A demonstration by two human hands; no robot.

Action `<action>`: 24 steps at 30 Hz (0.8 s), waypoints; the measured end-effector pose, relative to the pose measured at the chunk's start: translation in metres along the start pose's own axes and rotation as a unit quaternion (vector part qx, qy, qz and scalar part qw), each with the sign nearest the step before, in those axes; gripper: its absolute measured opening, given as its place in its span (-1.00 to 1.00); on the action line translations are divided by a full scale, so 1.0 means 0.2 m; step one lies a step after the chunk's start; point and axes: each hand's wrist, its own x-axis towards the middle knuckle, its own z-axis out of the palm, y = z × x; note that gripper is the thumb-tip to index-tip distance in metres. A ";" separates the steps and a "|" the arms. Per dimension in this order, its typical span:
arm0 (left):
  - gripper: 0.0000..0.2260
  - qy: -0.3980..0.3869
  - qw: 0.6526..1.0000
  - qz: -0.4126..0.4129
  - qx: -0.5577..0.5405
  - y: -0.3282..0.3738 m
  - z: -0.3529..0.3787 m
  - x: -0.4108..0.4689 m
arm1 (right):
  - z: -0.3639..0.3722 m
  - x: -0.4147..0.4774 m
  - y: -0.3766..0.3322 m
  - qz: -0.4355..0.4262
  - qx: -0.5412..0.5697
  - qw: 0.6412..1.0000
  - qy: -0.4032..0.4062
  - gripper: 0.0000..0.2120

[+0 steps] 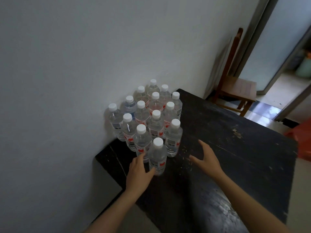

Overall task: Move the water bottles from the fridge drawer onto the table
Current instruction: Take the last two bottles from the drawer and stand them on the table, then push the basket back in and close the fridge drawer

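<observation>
The fingers (140, 159) of my left hand (138, 173) are spread and relaxed. The thumb rests against the lower flank of the front bottle (157, 159), and nothing is wrapped round it. My right hand (207, 161) hovers splayed and holds nothing, just right of that bottle and apart from it. The bottle stands upright between both hands, its long axis vertical, with the left hand nearer. Behind it the other water bottles (151, 115) stand packed in rows against the wall (67, 81) on the dark table (235, 148). They are clear plastic with white caps and red-marked labels. I cannot see the fridge drawer.
</observation>
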 end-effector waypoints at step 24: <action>-0.73 -0.291 0.842 0.453 0.000 -0.04 -0.36 -0.20 | 0.31 -1.70 -0.59 0.307 -0.144 0.888 0.310 -0.36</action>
